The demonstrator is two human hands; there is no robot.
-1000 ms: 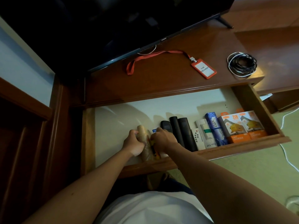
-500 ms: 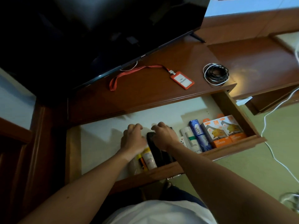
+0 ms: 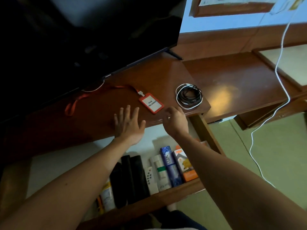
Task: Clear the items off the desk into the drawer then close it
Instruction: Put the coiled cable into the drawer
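Head view: left hand (image 3: 128,124) spread flat, empty, over the wooden surface (image 3: 103,113); right hand (image 3: 176,122) loosely curled, empty; orange badge (image 3: 151,103) at its eleven o'clock, coiled cable (image 3: 189,96) at one o'clock; drawer (image 3: 166,195) open below.

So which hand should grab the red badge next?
Probably the right hand: it hovers just beside the red badge, fingers loosely curled and empty. The left hand is spread open farther from it, over bare desk.
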